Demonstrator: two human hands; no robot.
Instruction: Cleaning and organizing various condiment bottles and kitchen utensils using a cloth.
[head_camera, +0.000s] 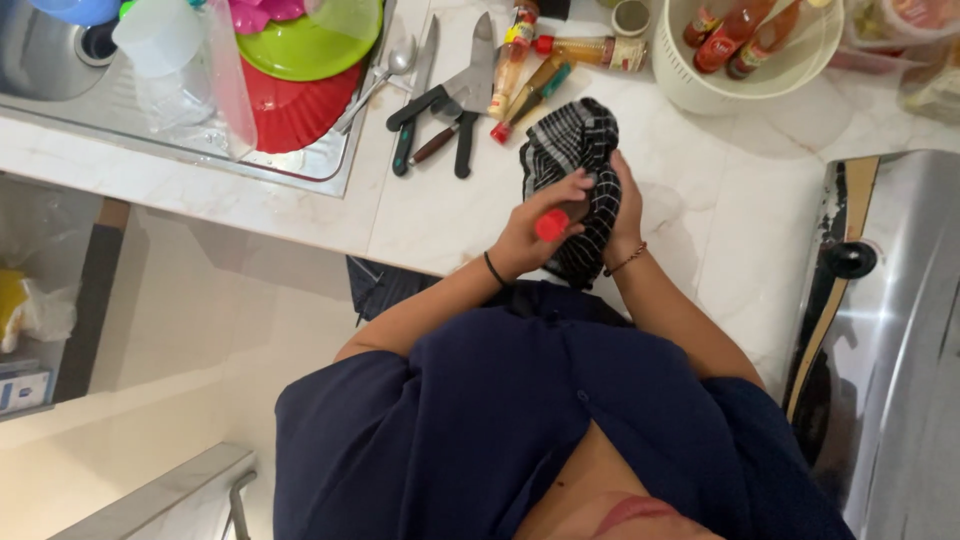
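here left hand (535, 225) grips red-capped bottle (553, 224); right hand (625, 205) clutches checked cloth (575, 150) around it, above counter (440, 215).

red-capped item (552, 224): only cap shows, body wrapped in checked cloth (580, 160), perhaps a bottle | right hand (626, 205): palm and fingers hidden behind cloth | white bowl (745, 75): top rim cut by frame edge, bottle necks inside cropped | steel appliance (900, 330): runs off right edge, kind unclear
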